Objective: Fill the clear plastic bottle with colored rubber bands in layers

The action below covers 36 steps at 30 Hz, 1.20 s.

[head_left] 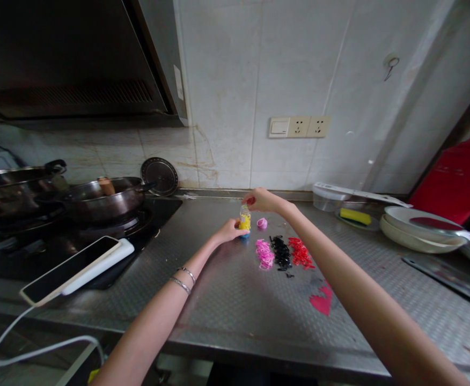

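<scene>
My left hand [234, 230] is closed around the lower part of a small clear jar [244, 214] standing upright on the steel counter. Yellow bits show in the jar above a blue layer at its bottom. Over the jar's mouth, my right hand [261, 200] has its fingertips pinched together; what is between them is too small to make out. Just right of the jar sits a small pink lid-like piece [262, 223]. Nearer to me lie a pink pile [264, 254], a black pile [281, 252] and a red pile [300, 253] of tiny band-like pieces.
A red heart-shaped piece [321, 301] lies by my right forearm. Pans [102, 198] stand on the stove at left, with a phone [70, 268] on a white holder before them. Bowls [416, 230], a yellow sponge [354, 216] and a cleaver-like blade [448, 279] are at right.
</scene>
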Each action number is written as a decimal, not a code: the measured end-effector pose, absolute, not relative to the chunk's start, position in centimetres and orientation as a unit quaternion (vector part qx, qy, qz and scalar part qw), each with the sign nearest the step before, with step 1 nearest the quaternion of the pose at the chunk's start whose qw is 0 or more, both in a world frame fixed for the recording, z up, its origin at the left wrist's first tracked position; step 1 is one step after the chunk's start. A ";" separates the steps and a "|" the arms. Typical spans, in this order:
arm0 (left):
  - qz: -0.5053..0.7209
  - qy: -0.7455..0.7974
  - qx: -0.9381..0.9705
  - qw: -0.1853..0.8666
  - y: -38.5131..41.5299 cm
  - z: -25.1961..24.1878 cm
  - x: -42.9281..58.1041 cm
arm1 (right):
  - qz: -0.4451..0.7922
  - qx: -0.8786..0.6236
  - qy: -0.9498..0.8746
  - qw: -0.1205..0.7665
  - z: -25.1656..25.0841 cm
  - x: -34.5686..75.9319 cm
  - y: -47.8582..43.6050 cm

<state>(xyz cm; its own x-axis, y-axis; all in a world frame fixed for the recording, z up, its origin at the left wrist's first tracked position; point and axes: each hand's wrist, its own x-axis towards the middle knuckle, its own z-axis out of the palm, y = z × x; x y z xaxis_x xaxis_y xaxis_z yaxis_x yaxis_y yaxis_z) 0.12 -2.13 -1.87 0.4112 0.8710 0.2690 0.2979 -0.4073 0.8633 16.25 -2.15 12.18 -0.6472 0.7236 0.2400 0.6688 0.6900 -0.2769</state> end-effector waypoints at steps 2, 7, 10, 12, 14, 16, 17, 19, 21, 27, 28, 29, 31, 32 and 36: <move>0.377 0.395 0.749 0.375 -2.1 -1.9 0.1 | 0.072 -0.383 -0.906 0.165 12.2 16.1 -1.9; 0.376 0.396 0.746 0.381 -2.1 -1.8 0.2 | 0.071 -0.382 -0.896 0.214 11.9 17.3 -2.4; 0.375 0.406 0.739 0.386 -2.0 -1.8 0.3 | 0.082 -0.399 -0.888 0.211 10.7 19.0 -3.5; 0.377 0.406 0.735 0.391 -2.0 -1.7 0.3 | 0.101 -0.402 -0.892 0.178 9.2 20.2 -4.5; 0.383 0.402 0.733 0.393 -1.9 -1.7 0.3 | 0.128 -0.396 -0.898 0.142 7.5 21.3 -5.5; 0.386 0.400 0.732 0.393 -1.9 -1.8 0.2 | 0.142 -0.397 -0.898 0.126 6.0 22.2 -6.6; 0.387 0.400 0.732 0.393 -1.8 -1.8 0.2 | 0.148 -0.395 -0.899 0.122 5.4 22.6 -7.1; 0.387 0.398 0.733 0.393 -1.8 -1.8 0.2 | 0.156 -0.385 -0.903 0.111 4.5 23.2 -7.9; 0.387 0.395 0.733 0.395 -1.9 -1.8 0.2 | 0.161 -0.376 -0.908 0.094 3.9 23.5 -8.4; 0.387 0.404 0.726 0.399 -1.9 -1.8 0.2 | 0.129 -0.422 -0.896 0.054 3.0 23.4 -8.7; 0.386 0.406 0.727 0.397 -1.8 -1.9 0.2 | 0.124 -0.430 -0.893 0.045 2.9 23.3 -8.8; 0.384 0.407 0.729 0.394 -1.8 -1.9 0.2 | 0.120 -0.434 -0.892 0.038 2.7 23.2 -8.8; 0.381 0.409 0.733 0.389 -1.8 -1.9 0.1 | 0.114 -0.435 -0.893 0.033 2.6 23.0 -9.0; 0.379 0.409 0.735 0.386 -1.8 -1.9 0.1 | 0.111 -0.433 -0.894 0.034 2.5 22.9 -9.0; 0.378 0.409 0.734 0.389 -1.9 -1.8 0.1 | 0.096 -0.434 -0.895 0.050 2.3 22.7 -9.2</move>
<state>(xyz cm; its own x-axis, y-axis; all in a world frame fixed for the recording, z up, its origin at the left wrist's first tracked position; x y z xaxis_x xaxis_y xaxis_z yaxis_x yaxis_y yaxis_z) 0.15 -1.93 -1.78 0.3809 0.8940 0.2361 0.3060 -0.3628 0.8802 22.71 -9.19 2.28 -0.6189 0.7854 0.0066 0.7663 0.6057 -0.2144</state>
